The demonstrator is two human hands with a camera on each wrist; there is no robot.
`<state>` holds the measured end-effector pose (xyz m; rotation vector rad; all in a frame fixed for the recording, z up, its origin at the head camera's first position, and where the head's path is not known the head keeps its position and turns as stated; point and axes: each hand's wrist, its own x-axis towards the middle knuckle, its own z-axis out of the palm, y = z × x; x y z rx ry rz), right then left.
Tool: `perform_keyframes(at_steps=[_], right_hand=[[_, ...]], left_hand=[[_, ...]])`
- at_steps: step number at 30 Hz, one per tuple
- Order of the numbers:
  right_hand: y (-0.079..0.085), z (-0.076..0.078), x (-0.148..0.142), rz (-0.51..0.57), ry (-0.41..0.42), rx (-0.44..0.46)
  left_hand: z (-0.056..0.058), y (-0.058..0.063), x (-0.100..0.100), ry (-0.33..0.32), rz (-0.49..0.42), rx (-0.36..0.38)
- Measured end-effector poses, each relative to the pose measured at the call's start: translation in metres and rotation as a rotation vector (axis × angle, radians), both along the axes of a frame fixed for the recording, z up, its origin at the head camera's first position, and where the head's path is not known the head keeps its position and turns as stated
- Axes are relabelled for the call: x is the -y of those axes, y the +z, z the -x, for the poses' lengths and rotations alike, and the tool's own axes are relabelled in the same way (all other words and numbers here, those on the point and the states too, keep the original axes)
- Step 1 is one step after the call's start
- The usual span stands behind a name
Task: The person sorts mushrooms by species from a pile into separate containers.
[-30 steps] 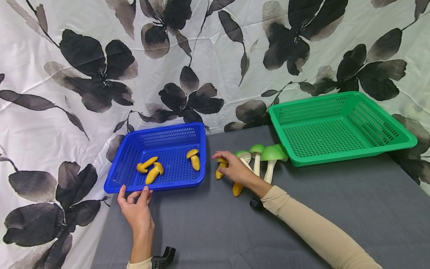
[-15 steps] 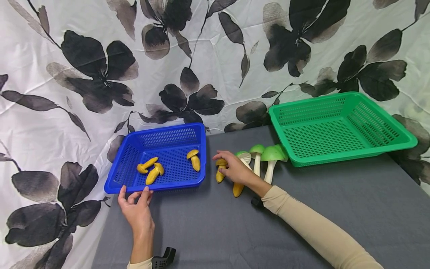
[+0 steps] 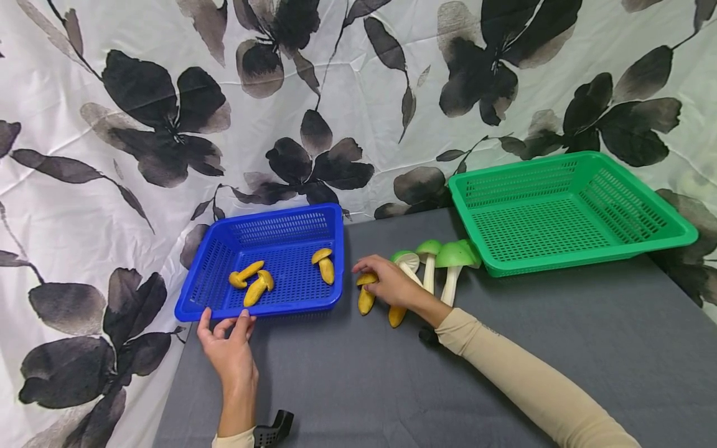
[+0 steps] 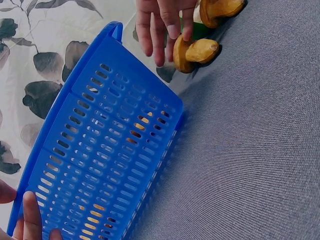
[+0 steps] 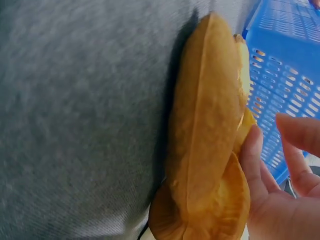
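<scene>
In the head view, my left hand (image 3: 229,354) holds the near rim of the blue basket (image 3: 297,306) between thumb and fingers; the left wrist view shows fingers (image 4: 32,217) against its outer wall. Three yellow toy mushrooms (image 3: 257,289) lie inside. My right hand (image 3: 392,283) hovers over the table with loosely bent fingers, its fingertips at the cap of a yellow mushroom (image 3: 366,302). That mushroom rests on the cloth, not visibly gripped. Another yellow mushroom (image 3: 396,316) lies partly beneath this hand and fills the right wrist view's middle (image 5: 205,115).
Several green-capped mushrooms (image 3: 455,255) with white stems lie beyond the right wrist. A green basket (image 3: 560,218) stands at the back right, with nothing in it. Grey cloth (image 3: 347,386) covers the table, and a floral curtain (image 3: 358,93) hangs behind.
The yellow mushroom under my right fingertips has shifted toward me, and more of its stem shows. Both hands stay nearly in place, the left still at the blue basket's rim.
</scene>
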<state>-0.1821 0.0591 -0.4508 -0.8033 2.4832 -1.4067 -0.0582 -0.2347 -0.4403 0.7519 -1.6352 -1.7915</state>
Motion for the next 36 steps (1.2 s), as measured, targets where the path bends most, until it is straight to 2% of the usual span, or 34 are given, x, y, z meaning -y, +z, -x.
perform_keyframes(at_steps=[5,10,21,36], right_hand=[[0.0001,-0.0021,0.0017,-0.159,-0.019,-0.085],[0.0001,-0.0035,0.0048,-0.286,-0.032,-0.072],[-0.0032,-0.0033,0.0078,-0.341,-0.043,-0.117],[0.0013,-0.0067,0.0086,-0.323,-0.022,-0.075]], left_hand=[[0.0009,0.001,-0.0001,0.001,-0.001,0.005],[0.0009,0.0008,0.0006,-0.001,0.004,0.008],[0.0004,-0.0002,0.0009,-0.009,0.005,0.007],[0.0004,-0.0014,0.0013,-0.005,-0.005,-0.001]])
